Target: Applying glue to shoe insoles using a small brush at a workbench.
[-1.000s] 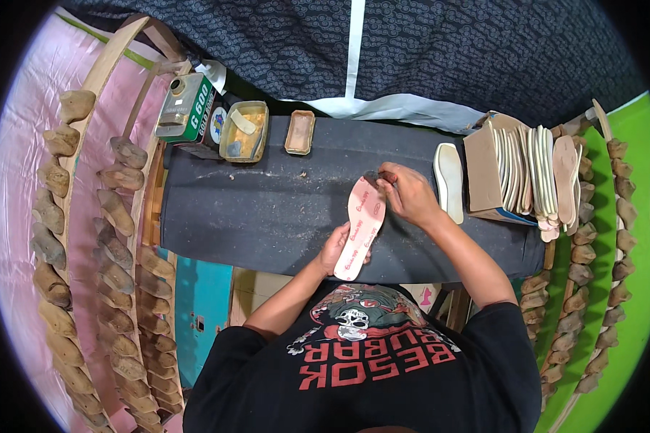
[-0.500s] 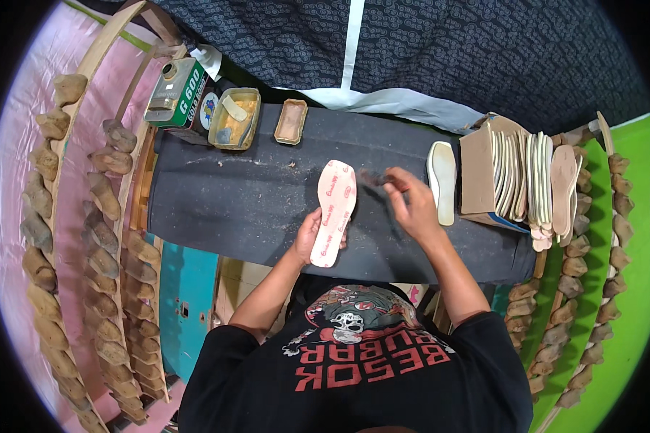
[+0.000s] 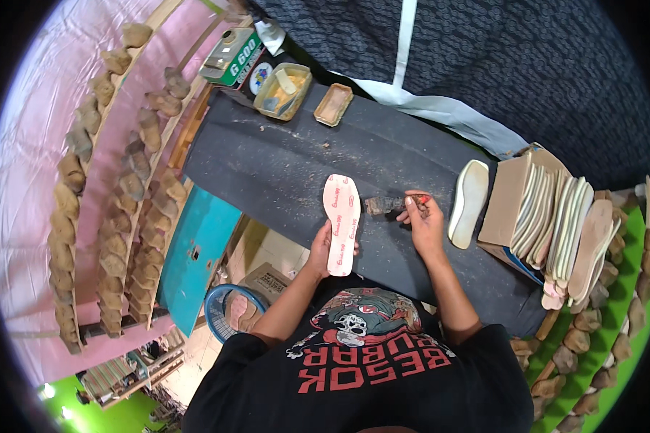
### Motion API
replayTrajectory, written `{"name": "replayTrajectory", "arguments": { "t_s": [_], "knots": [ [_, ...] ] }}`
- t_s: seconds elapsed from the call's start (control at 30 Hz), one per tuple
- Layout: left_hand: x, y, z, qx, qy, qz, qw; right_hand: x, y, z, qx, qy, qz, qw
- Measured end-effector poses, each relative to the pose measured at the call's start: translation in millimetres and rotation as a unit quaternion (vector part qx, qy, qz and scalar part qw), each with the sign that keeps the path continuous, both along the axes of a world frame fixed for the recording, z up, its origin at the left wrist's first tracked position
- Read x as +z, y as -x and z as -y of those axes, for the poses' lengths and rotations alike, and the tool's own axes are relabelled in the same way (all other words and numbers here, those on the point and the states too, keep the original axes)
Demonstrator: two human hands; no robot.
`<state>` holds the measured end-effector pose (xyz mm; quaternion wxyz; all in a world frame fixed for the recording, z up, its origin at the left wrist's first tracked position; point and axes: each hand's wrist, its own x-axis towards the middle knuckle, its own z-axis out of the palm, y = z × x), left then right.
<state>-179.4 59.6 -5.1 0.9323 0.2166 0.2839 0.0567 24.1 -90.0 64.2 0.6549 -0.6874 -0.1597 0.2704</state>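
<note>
My left hand (image 3: pixel 320 250) is closed around the heel end of a pale pink insole (image 3: pixel 341 224) with red print, holding it lengthwise above the table. Fingers wrap behind its lower part. Just to its right, my right hand (image 3: pixel 423 220) pinches a dark, flat tool (image 3: pixel 384 206) with some red at its grip. The tool points left toward the insole, with a small gap between them; its exact kind is unclear. A cream-coloured sole (image 3: pixel 469 204) lies on the table right of this hand.
On the dark-covered table (image 3: pixel 267 169) stand a metal can (image 3: pixel 231 58), a tub with a spatula (image 3: pixel 283 90) and a small tray (image 3: pixel 333 105). A carton (image 3: pixel 504 198) holds several insoles. Racks of wooden shoe lasts (image 3: pixel 133 159) flank both sides; a blue basket (image 3: pixel 217 317) stands below.
The view has turned, bringing the basket and floor into sight at lower left. My right hand now shows the dark tool more plainly, beside the insole. My left hand keeps its hold.
</note>
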Motion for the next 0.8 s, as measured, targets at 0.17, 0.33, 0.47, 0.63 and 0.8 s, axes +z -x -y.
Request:
{"name": "replayTrajectory", "arguments": {
  "t_s": [0.17,0.33,0.47,0.63,0.8],
  "knots": [
    [4,21,-10,0.059,0.001,0.028,0.998,15,-28,-59,0.041,0.011,0.106,0.994],
    [11,22,-43,0.086,-0.009,0.012,0.996,24,-47,-153,0.037,0.008,0.29,0.956],
    [-2,19,-83,0.092,0.032,0.072,0.993,26,-52,-216,0.036,0.087,0.377,0.921],
    [-16,13,-132,0.057,0.058,0.099,0.992,-4,-58,-255,0.052,0.175,0.532,0.827],
    [-33,9,-168,0.009,0.076,0.099,0.992,-22,-45,-266,0.117,0.205,0.534,0.812]
  ]
}}
